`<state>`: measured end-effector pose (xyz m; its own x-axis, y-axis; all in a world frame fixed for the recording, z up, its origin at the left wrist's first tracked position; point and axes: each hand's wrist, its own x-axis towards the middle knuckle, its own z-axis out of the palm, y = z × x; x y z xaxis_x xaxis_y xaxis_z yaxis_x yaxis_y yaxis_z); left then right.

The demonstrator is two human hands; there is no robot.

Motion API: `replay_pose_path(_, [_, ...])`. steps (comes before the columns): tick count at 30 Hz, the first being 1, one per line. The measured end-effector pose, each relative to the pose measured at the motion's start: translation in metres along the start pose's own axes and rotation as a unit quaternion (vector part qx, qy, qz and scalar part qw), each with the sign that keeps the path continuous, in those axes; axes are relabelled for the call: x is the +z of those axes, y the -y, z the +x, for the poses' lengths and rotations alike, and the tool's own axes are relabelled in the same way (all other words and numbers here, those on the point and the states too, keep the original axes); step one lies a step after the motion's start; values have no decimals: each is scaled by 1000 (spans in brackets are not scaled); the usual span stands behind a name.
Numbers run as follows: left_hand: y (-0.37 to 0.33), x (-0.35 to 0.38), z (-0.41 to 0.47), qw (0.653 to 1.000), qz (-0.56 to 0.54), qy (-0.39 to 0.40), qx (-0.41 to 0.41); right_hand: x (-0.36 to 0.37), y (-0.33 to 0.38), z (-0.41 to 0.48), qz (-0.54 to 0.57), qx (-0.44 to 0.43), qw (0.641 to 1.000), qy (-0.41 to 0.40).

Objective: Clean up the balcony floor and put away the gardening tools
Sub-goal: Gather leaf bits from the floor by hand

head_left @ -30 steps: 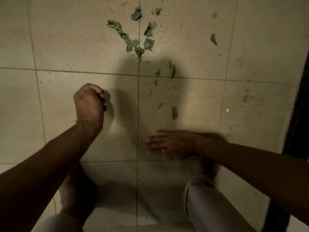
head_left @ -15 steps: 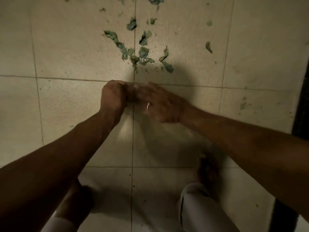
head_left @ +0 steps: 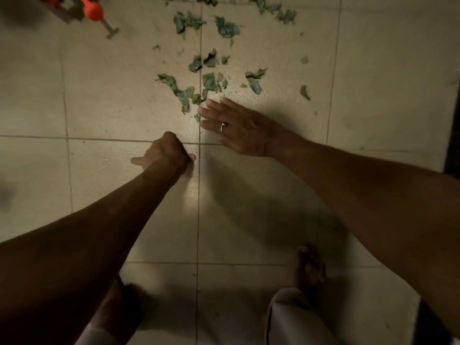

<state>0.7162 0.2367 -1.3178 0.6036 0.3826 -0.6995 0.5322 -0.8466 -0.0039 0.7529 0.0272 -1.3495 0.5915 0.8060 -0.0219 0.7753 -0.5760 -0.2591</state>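
Crumpled green leaf scraps look light and brittle, so I'd scoop them. Right hand lies flat beside them, left hand clenched.

**Dim warm light, soft focus, some motion smear**

Low yellowish light. The brightest patch is on the pale beige tiled floor at centre, fading to murk at 8 and 4 o'clock. Broad soft-edged shadows lie under both forearms. Fingers of the flat right hand are smeared; the fisted left hand is sharper. The orange-handled metal tool at 11 o'clock is badly blurred. The torn green leaf scraps at 12 are soft and grainy. Grout lines bow near the edges, wide-angle. The bare foot at 5 is dark and mushy.
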Motion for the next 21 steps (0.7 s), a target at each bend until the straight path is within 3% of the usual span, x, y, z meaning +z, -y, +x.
replay_pose_path(2, [-10,-6,-4,999,28,7,-32,-6,23,-2,36,24,999,-21])
replay_pose_path(5, [-17,-11,-11,998,42,6,-39,-28,50,-16,84,159,984,-12])
replay_pose_path(11, [-15,-29,-4,987,128,36,88,-77,6,-34,134,343,926,83])
replay_pose_path(15, [-18,-45,-1,973,180,52,132,-98,-26,-11,275,481,827,94])
replay_pose_path(17, [-21,-45,4,974,177,75,118,-96,-33,0,284,463,836,79])
replay_pose_path(18, [-22,-43,10,975,171,94,107,-93,-38,2,237,419,872,88])
replay_pose_path(21, [-23,-39,29,977,146,132,76,-82,-47,13,157,323,928,102])
